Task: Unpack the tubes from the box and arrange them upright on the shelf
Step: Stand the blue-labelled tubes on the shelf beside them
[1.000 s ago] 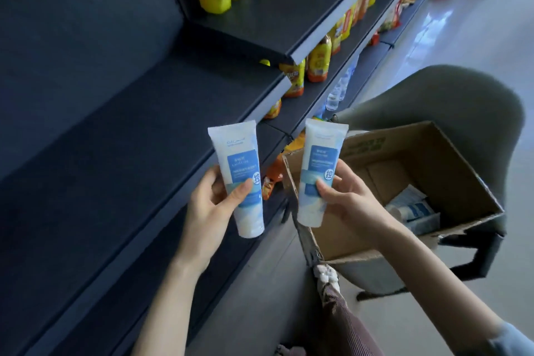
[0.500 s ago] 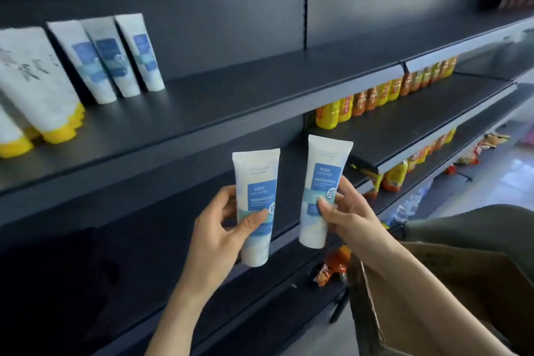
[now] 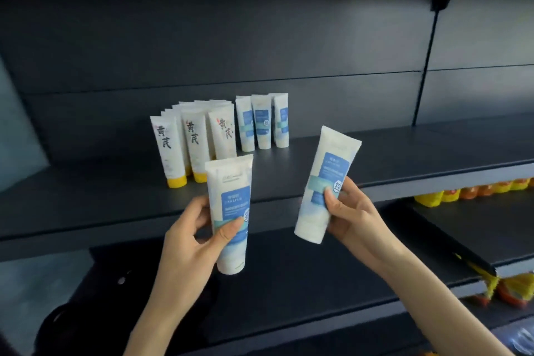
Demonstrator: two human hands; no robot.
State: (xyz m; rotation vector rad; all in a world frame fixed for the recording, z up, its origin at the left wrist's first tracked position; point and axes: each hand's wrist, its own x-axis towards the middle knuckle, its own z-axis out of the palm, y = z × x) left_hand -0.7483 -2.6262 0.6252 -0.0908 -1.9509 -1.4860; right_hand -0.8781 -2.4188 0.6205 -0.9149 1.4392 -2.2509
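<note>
My left hand [image 3: 192,235] grips a white tube with a blue label [image 3: 231,205], cap down and upright, in front of the dark shelf [image 3: 404,153]. A second white and blue tube [image 3: 325,185], tilted a little to the right, is held cap down by my right hand [image 3: 351,215]. Both tubes hang just in front of the shelf's front edge. On the shelf, three matching blue-label tubes [image 3: 263,124] stand upright near the back. The box is out of view.
Several white tubes with yellow caps and black script [image 3: 190,141] stand left of the blue ones. The shelf surface to their right is bare. Yellow and orange packs [image 3: 474,192] line a lower shelf at right. A lower dark shelf [image 3: 289,283] lies beneath my hands.
The view has swung left and up from the box to face the shelf. Both hands carried their tubes up toward the shelf, and the right tube now tilts.
</note>
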